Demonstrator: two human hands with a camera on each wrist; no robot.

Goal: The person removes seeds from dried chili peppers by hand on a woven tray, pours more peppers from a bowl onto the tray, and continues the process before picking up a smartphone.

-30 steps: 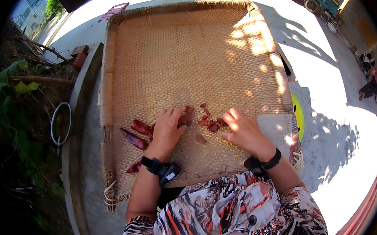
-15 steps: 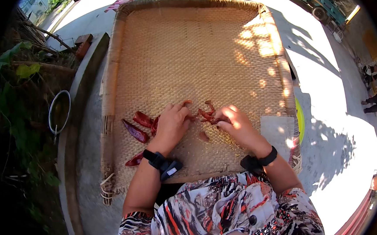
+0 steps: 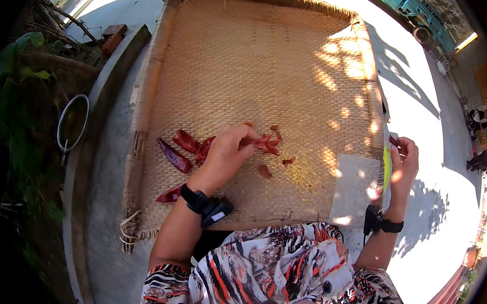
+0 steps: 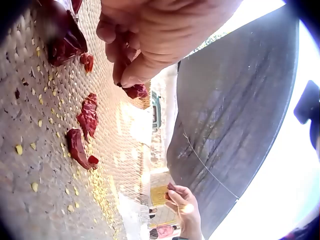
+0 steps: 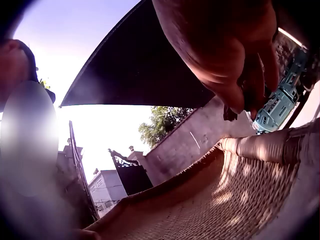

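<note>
Woven tray (image 3: pixel 260 66) is landmark; yellow-green object (image 3: pixel 387 167) just beyond its right rim; left hand (image 3: pixel 228 153) over tray's near half, fingers curled, pinching a red scrap (image 4: pixel 136 91); right hand (image 3: pixel 405 166) out past tray's right rim, fingers bent, pinching a dark red piece (image 3: pixel 393 140); whole pepper (image 3: pixel 174 157) on tray's near-left part, left of the left hand, long axis slanting far-left to near-right, left hand clearly nearer; torn pepper pieces (image 3: pixel 270 144) at tray's near middle, right by left fingertips; seeds (image 3: pixel 301 179) scattered toward tray's near-right; left wrist view shows that scrap at the thumb tip, head view mostly hides it.
</note>
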